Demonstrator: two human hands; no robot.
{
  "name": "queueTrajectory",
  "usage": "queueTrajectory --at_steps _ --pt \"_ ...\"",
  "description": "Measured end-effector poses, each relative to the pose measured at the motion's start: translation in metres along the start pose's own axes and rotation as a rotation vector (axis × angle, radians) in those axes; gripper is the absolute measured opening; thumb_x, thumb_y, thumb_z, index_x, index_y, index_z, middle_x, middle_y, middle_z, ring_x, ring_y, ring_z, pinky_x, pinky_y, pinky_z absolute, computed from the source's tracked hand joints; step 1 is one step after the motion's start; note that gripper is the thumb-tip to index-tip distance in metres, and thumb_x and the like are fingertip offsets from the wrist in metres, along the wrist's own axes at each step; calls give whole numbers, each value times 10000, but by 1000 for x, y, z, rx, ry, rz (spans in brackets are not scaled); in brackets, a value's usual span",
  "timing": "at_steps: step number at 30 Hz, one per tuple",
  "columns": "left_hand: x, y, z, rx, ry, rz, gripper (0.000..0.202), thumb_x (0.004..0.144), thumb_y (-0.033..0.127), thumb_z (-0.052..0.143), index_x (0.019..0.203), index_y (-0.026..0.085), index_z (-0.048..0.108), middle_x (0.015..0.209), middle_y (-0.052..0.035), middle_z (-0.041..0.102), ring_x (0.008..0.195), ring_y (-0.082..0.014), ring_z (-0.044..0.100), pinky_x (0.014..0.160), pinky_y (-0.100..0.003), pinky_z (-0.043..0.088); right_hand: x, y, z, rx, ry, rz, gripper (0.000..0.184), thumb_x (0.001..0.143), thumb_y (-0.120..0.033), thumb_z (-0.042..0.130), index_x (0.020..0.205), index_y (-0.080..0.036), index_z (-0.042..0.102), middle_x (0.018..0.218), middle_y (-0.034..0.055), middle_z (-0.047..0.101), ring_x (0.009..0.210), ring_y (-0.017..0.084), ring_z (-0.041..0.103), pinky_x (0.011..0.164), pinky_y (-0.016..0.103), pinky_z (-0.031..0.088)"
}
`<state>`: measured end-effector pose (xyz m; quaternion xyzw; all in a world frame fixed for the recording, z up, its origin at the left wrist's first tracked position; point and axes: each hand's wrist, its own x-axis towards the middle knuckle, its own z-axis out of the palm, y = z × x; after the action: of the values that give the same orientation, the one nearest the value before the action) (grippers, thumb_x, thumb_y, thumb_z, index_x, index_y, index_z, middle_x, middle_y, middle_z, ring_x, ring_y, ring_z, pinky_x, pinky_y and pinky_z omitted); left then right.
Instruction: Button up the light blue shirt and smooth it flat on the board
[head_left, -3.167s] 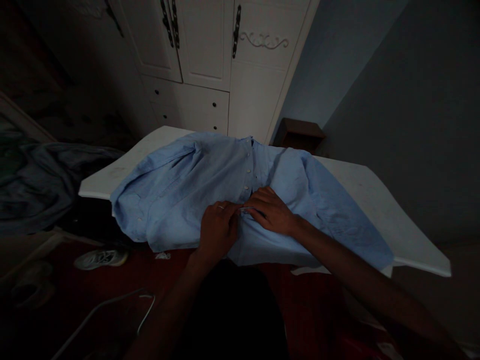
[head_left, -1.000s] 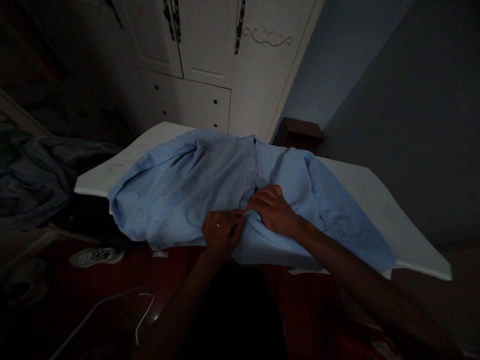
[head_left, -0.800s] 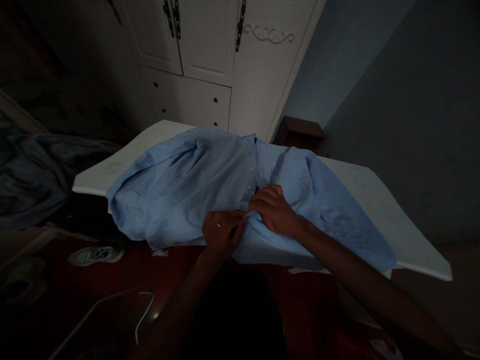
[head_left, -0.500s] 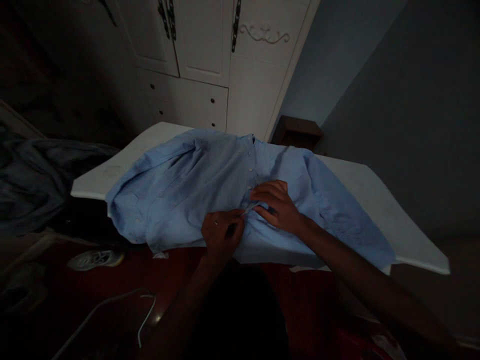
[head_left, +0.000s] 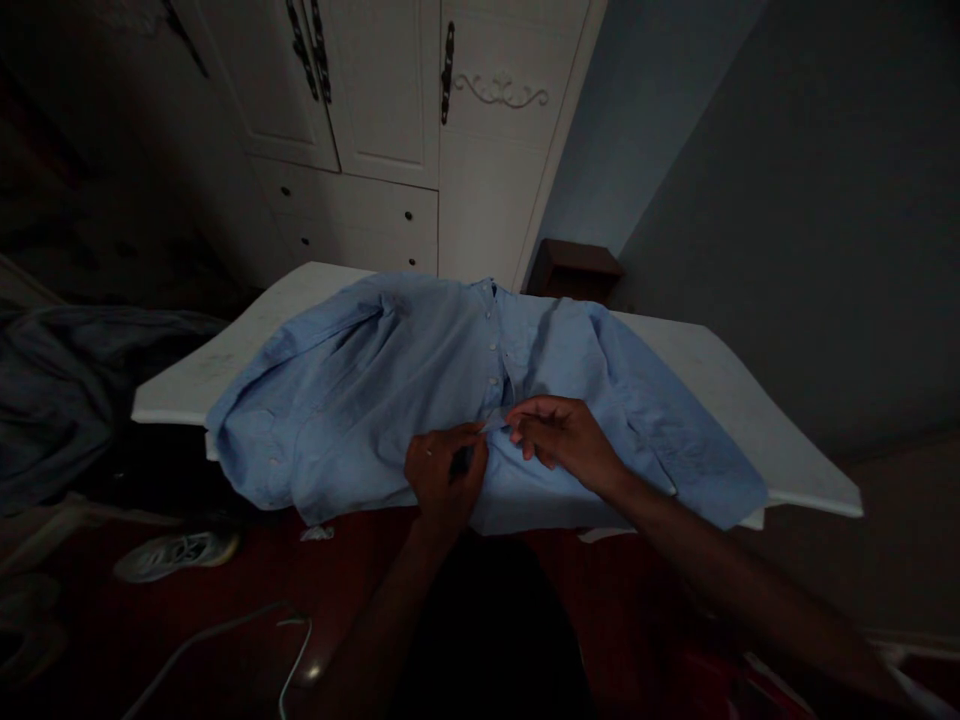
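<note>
A light blue long-sleeved shirt [head_left: 405,370] lies spread, front side up, its collar toward the wardrobe and its sleeves out to both sides. Several pale buttons run down its front opening. My left hand [head_left: 446,470], a ring on one finger, pinches the edge of the shirt front low on the opening. Close beside it, my right hand [head_left: 559,435] has its fingertips closed on the same lifted strip of cloth. Whether a button lies between the fingers is hidden.
Under the shirt is a white ironing board [head_left: 780,430]. Behind it stand a white wardrobe [head_left: 390,90] and a small brown box-like piece [head_left: 577,258]. Dark cloth [head_left: 60,390] hangs at left. On the red floor are a shoe [head_left: 180,555] and a white cable [head_left: 202,635].
My right hand has shifted slightly down along the opening, and its fingers have drawn together at the cloth edge. My left hand keeps its pinch. The view has moved a little.
</note>
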<state>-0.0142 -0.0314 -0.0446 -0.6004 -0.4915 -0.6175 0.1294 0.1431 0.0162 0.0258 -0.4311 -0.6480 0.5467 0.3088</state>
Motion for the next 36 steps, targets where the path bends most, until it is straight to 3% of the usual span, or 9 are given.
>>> queueTrajectory --at_steps 5,10,17,20,24,28,31,33,36 --pt "-2 2 1 3 18 -106 119 808 170 705 845 205 598 830 -4 738 755 -144 684 742 -300 488 -4 -1 5 191 -134 195 225 691 -298 670 851 -140 667 757 47 716 495 124 625 330 180 401" --pt "-3 4 2 -18 -9 -307 110 842 291 688 851 201 626 820 -15 723 773 -153 680 757 -310 512 2 -7 12 265 -33 194 254 684 -311 724 866 -137 682 806 60 733 489 108 620 329 167 407" --pt "-3 6 0 -135 -54 -470 142 850 331 677 872 200 627 859 -28 718 801 -155 683 749 -306 537 10 -9 7 311 -147 312 301 634 -329 800 823 -122 691 767 62 727 490 100 606 340 166 403" --pt "-2 6 -1 -117 -52 -407 120 842 300 687 868 200 626 853 -21 718 802 -151 681 760 -306 531 11 -10 6 311 -166 328 307 630 -330 811 823 -121 693 779 59 723 498 90 597 338 158 387" --pt "0 3 -4 -98 -32 -212 79 833 213 691 860 204 617 832 -5 717 782 -140 674 748 -291 512 13 -12 7 279 -177 325 285 635 -322 802 809 -132 679 737 33 701 488 82 581 315 142 345" --pt "4 1 -10 -61 -88 -60 114 838 182 669 929 203 605 874 -28 713 812 -155 666 764 -310 510 15 -13 8 257 -191 318 258 621 -298 796 776 -137 666 691 10 674 467 69 550 299 130 315" --pt "11 7 -20 -26 -101 -8 191 824 184 669 1005 189 608 953 -75 693 895 -191 646 800 -350 506 14 -13 9 242 -173 313 258 596 -287 796 762 -139 666 669 1 655 459 72 536 284 134 318" --pt "17 11 -25 53 -114 17 157 820 197 672 973 191 636 900 -72 681 855 -200 626 788 -367 485 13 -13 9 237 -162 302 251 596 -286 792 755 -139 667 663 2 650 461 72 533 283 132 320" --pt "28 14 -28 100 -273 -17 69 861 231 629 908 198 667 821 -54 678 786 -193 605 762 -362 464 11 -11 8 234 -162 269 245 606 -296 783 751 -135 667 675 10 654 478 72 537 292 130 335"
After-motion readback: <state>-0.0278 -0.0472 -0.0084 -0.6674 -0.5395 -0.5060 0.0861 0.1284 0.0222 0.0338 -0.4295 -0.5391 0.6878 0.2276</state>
